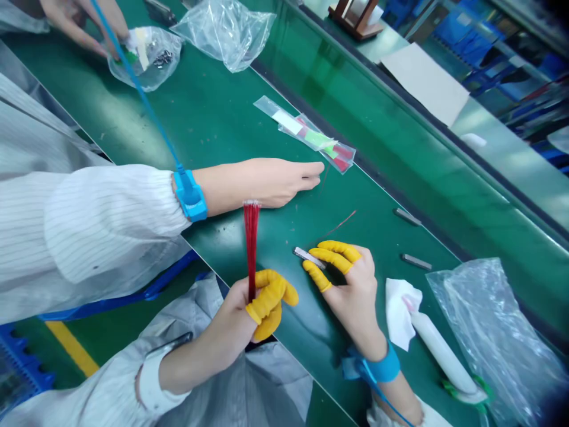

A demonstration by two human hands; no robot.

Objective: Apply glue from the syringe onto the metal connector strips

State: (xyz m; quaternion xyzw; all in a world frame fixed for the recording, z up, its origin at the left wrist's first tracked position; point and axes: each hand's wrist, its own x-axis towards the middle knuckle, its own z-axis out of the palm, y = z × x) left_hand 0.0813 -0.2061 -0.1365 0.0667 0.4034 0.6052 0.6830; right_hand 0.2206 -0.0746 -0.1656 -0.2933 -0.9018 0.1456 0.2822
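My left hand (255, 308), with yellow finger covers, is closed around a bundle of thin red wires (251, 243) that stands upright with pale tips at the top. To its right, my right hand (347, 276), also in yellow finger covers, has its thumb and fingers at a small grey metal bar (309, 257) on the green table (213, 124). One loose thin red wire (342, 222) lies just beyond the right fingers. A blue wrist strap (384, 363) circles my right wrist.
A co-worker's arm (240, 181) reaches across from the left beyond the bundle. Plastic sleeves (311, 135) lie near its fingertips. Two more bars (406, 216), white tissue (402, 311), a white tool handle (444, 353) and a clear bag (498, 332) are at the right.
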